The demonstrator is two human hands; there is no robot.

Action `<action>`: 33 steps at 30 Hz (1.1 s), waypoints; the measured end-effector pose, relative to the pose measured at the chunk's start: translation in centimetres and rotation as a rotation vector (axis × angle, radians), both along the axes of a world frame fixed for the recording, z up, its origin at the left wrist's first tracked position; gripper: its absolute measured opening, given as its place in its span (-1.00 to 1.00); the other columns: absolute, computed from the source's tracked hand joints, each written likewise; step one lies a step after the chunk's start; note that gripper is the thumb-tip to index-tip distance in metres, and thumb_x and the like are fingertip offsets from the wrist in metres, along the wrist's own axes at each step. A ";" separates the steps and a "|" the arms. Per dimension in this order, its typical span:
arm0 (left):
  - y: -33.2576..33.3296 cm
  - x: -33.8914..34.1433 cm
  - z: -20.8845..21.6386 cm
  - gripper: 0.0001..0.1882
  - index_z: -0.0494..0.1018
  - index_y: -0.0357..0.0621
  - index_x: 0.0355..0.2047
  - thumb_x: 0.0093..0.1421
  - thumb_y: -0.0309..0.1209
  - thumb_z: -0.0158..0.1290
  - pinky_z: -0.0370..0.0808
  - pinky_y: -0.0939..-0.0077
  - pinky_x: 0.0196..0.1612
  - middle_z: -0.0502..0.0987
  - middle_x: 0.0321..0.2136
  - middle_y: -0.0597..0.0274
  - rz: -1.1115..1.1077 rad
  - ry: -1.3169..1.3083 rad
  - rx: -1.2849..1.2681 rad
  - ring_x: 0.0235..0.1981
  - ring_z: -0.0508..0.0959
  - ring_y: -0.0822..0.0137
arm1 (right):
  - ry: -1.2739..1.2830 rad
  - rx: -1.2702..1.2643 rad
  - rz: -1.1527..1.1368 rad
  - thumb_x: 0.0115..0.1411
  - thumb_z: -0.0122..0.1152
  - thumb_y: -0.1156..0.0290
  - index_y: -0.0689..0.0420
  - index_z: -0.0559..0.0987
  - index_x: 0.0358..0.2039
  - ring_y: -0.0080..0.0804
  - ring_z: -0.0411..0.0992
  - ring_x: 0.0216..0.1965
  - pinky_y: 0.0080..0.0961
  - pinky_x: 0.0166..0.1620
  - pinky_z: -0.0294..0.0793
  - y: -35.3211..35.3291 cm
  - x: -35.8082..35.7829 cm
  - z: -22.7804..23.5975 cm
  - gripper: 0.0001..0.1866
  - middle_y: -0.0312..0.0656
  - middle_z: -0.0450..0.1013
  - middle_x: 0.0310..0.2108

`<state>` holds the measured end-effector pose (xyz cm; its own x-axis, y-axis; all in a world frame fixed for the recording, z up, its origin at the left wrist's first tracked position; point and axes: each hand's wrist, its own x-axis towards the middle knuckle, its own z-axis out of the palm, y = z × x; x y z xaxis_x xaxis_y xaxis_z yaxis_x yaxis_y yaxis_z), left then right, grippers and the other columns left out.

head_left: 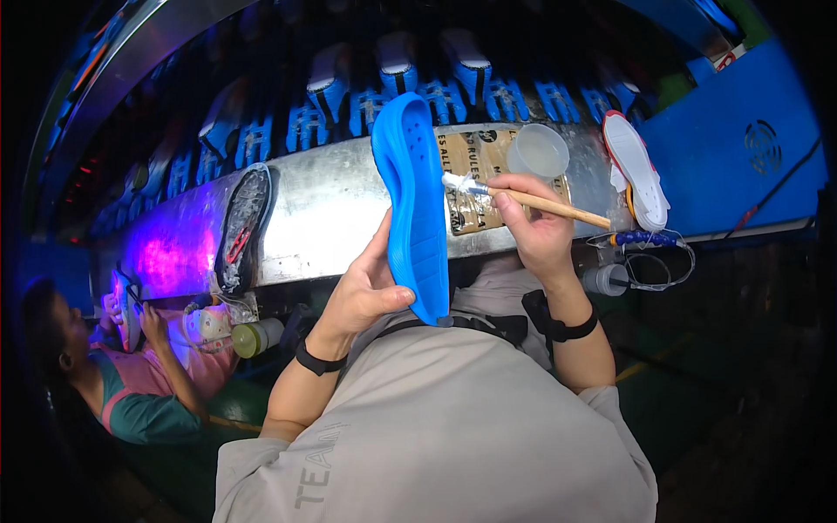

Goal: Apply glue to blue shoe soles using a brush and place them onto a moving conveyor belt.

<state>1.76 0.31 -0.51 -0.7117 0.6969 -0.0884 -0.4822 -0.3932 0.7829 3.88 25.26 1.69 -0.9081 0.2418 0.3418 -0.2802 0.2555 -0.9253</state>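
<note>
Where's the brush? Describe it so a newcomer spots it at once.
Find the metal bench, then the right hand at its near edge. That hand holds the brush, white tip beside the blue sole. Unlike that sole or the round tub, it is thin, with a long wooden handle.

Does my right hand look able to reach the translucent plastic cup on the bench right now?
Probably yes: the translucent plastic cup sits just beyond your right hand, with nothing evident blocking it, though that hand holds a wooden-handled brush.
</note>
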 end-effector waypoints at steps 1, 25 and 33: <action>0.0 0.0 0.5 0.18 -0.26 -0.18 0.46 0.00 -0.44 0.32 0.19 0.22 0.35 0.11 0.36 0.02 -0.020 -0.006 -0.001 0.35 0.20 0.17 | -0.001 0.000 -0.004 0.19 0.24 0.54 0.24 0.63 -0.26 -0.51 0.49 -0.32 -0.56 -0.20 0.46 -0.1 -0.2 0.1 -0.88 -0.20 0.57 -0.35; -0.1 -1.0 1.0 0.21 -0.21 -0.20 0.46 -0.03 -0.26 0.36 0.23 0.22 0.34 0.13 0.36 0.02 -0.020 0.002 0.004 0.35 0.21 0.15 | 0.003 0.113 0.043 0.11 0.25 0.55 0.22 0.64 -0.37 -0.44 0.48 -0.46 -0.52 -0.34 0.44 -1.3 1.6 1.3 -0.93 -0.19 0.56 -0.46; -0.2 -1.6 0.9 0.27 -0.22 -0.21 0.45 -0.08 -0.16 0.39 0.27 0.18 0.33 0.15 0.34 -0.04 0.034 0.033 -0.002 0.34 0.24 0.11 | 0.049 0.218 0.114 0.04 0.27 0.58 0.22 0.61 -0.43 -0.35 0.47 -0.49 -0.46 -0.37 0.43 -1.6 2.8 2.0 -0.96 -0.17 0.53 -0.51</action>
<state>0.20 0.09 0.41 -0.7375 0.6721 -0.0659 -0.4428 -0.4076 0.7986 6.64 23.62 3.67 -0.9064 0.0542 0.4190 -0.3620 0.4117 -0.8363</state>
